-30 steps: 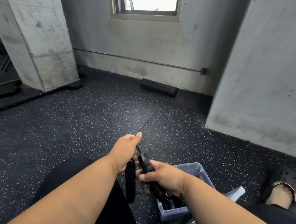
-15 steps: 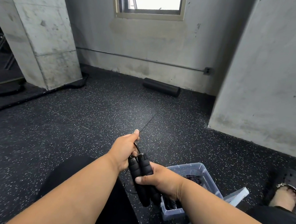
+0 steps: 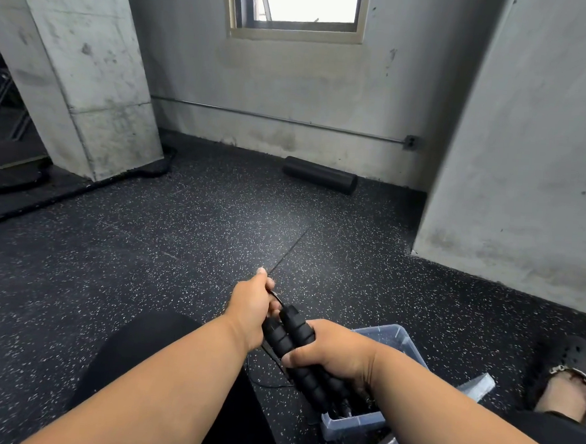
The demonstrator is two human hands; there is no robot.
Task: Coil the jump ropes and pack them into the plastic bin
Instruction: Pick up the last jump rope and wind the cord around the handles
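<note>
Both handles (image 3: 297,352) sat parallel in our right hand (image 3: 335,356), long axis toward the bin (image 3: 404,342) just right; left hand (image 3: 250,308) pinched the cord (image 3: 278,295).

Gym corner: speckled rubber floor (image 3: 180,249), black foam roller (image 3: 320,174) by bare concrete wall (image 3: 293,84), thick battle rope (image 3: 81,188) round a pillar (image 3: 88,72).

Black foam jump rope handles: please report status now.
Right hand grips both black foam jump rope handles. Left hand pinches thin black cord. Clear plastic bin open beside, nothing blocking.
</note>
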